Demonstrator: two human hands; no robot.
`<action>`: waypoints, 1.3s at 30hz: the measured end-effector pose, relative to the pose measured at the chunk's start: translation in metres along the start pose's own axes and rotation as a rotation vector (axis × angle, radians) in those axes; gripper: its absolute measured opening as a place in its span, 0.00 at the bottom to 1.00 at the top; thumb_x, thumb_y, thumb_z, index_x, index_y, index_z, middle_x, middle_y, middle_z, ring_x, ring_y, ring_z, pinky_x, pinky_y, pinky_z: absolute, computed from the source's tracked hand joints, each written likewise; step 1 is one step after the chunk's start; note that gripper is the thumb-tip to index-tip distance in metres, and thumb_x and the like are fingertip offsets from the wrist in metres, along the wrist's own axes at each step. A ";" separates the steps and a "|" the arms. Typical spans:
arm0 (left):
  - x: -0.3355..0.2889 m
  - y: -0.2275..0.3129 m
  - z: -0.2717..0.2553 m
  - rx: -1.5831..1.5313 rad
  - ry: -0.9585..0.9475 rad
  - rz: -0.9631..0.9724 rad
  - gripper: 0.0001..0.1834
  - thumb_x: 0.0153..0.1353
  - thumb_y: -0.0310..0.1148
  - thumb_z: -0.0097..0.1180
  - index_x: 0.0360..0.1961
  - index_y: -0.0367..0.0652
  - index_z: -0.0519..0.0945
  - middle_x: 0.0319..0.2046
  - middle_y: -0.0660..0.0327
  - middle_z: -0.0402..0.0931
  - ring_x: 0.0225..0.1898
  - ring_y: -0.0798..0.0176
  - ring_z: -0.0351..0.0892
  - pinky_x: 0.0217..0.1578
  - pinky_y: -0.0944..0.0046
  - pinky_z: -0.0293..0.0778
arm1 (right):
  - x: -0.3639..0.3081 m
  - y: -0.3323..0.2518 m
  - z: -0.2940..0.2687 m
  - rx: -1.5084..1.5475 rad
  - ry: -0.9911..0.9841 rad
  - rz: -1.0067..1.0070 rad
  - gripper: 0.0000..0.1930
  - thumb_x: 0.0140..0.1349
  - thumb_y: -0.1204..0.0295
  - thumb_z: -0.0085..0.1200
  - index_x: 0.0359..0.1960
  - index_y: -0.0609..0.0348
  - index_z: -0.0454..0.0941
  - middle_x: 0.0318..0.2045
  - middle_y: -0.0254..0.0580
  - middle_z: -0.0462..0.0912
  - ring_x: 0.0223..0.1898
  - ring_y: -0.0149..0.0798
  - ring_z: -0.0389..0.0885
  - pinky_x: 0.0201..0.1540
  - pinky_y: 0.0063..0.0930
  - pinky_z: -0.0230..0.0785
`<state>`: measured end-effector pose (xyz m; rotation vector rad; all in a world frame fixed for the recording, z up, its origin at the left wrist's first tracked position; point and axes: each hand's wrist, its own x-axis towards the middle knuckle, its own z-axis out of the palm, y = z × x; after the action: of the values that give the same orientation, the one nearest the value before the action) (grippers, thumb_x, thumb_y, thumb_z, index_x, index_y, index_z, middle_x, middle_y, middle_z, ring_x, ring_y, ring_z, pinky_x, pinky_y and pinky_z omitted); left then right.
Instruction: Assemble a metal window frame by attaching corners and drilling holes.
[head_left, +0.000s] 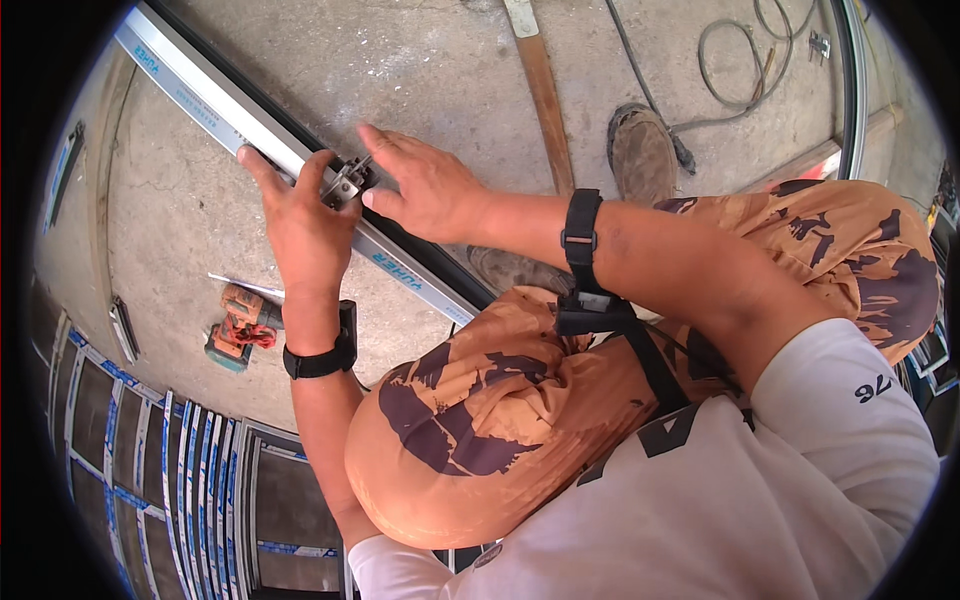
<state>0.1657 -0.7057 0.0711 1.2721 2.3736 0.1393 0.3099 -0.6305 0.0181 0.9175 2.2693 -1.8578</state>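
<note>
A long silver metal profile [215, 105] with protective film and a dark edge runs slantwise from the upper left down to my knee. My left hand [305, 215] lies over it, one fingertip on its face, with the other fingers closed around a small shiny metal fitting [350, 183] at the dark edge. From the right, my right hand [430, 190] reaches the same fitting. Its thumb and stretched fingers are apart, on either side of the fitting's end. Whether a tiny part sits between them is too small to tell.
An orange and teal cordless drill [240, 325] lies on the concrete floor at left. A wooden-handled tool [545, 110] and a black cable [735, 105] lie ahead. Several film-covered frames [200, 480] are stacked at lower left. My shoe [642, 150] stands near the cable.
</note>
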 end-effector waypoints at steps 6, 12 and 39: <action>-0.004 -0.006 -0.015 -0.112 -0.011 -0.004 0.43 0.37 0.30 0.76 0.59 0.52 0.73 0.68 0.30 0.42 0.61 0.32 0.65 0.54 0.53 0.74 | 0.000 -0.005 0.005 -0.021 0.001 -0.003 0.41 0.62 0.68 0.48 0.71 0.65 0.40 0.68 0.61 0.56 0.68 0.56 0.58 0.69 0.41 0.54; -0.001 0.005 -0.006 -0.022 -0.019 -0.070 0.51 0.36 0.33 0.77 0.65 0.55 0.66 0.66 0.24 0.42 0.60 0.31 0.67 0.51 0.52 0.76 | -0.003 -0.007 0.006 -0.048 0.015 0.011 0.42 0.60 0.71 0.49 0.71 0.66 0.39 0.68 0.63 0.55 0.68 0.56 0.57 0.69 0.40 0.54; 0.001 -0.003 0.008 0.114 -0.006 -0.012 0.30 0.42 0.32 0.74 0.50 0.54 0.79 0.66 0.22 0.38 0.55 0.31 0.71 0.50 0.56 0.76 | -0.041 0.063 -0.104 -0.127 0.416 0.239 0.27 0.49 0.69 0.59 0.51 0.67 0.67 0.36 0.54 0.79 0.35 0.47 0.82 0.37 0.41 0.75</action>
<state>0.1661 -0.7079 0.0623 1.3074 2.4136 -0.0044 0.4057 -0.5457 0.0082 1.5967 2.3200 -1.5158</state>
